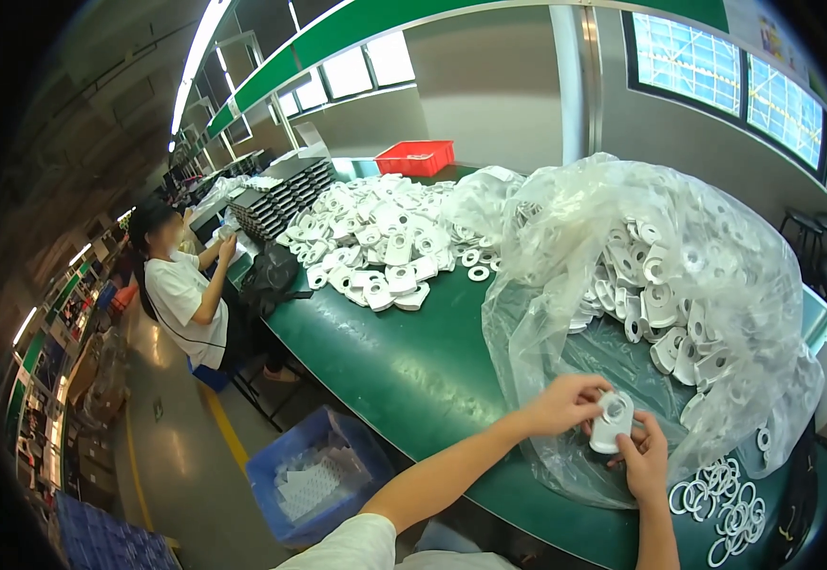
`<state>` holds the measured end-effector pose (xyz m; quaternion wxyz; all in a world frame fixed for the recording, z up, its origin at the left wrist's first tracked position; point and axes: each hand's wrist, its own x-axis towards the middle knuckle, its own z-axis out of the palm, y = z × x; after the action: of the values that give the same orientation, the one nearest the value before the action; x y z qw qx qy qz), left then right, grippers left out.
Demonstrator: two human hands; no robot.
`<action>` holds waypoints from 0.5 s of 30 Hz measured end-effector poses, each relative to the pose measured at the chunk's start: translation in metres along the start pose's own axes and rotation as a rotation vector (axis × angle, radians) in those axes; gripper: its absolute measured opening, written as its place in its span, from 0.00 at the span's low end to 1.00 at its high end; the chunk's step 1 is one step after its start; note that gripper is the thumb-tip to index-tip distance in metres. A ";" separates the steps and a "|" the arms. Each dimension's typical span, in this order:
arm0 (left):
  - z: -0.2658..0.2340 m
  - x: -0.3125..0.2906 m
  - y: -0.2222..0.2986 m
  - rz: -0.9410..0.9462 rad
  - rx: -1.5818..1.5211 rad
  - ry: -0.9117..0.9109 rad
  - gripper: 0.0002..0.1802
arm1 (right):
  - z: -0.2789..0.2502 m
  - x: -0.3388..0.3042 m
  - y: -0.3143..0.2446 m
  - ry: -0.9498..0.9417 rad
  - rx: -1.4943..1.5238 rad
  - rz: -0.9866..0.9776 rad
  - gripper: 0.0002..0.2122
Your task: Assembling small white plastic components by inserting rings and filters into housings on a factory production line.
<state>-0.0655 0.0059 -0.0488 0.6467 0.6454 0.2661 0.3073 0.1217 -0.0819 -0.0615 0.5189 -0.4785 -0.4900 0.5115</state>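
A white plastic part with a rounded end and a ring-shaped opening is held up between my two hands over the near edge of the table. My left hand grips its upper left side, fingertips at the round opening. Thumb and fingers of my right hand close around its lower right side. Just beyond my hands lies a large clear plastic bag, spread open, with many similar white parts inside. Loose white rings lie in a pile to the right of my right forearm.
A heap of white parts covers the far green table. Behind it are stacked dark trays and a red bin. A blue bin stands on the floor at left. A co-worker sits further along the table.
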 end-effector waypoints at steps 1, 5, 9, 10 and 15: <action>-0.009 -0.005 0.006 0.025 0.003 0.103 0.19 | 0.000 0.000 0.000 -0.003 0.004 -0.001 0.15; -0.091 -0.050 0.028 0.181 0.344 0.651 0.13 | -0.008 -0.002 0.001 0.004 0.034 -0.031 0.14; -0.256 -0.097 -0.011 0.219 0.528 1.330 0.11 | -0.010 -0.005 0.004 -0.014 -0.029 -0.026 0.10; -0.296 -0.117 -0.012 0.147 0.739 1.421 0.13 | -0.010 -0.006 0.003 -0.013 -0.008 -0.037 0.09; -0.408 -0.142 0.005 0.140 0.757 1.399 0.19 | -0.006 0.002 0.008 -0.146 -0.022 -0.060 0.09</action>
<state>-0.4635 0.1744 -0.0618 0.0458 0.4937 0.6555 0.5697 0.1273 -0.0796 -0.0700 0.4915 -0.4309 -0.5462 0.5239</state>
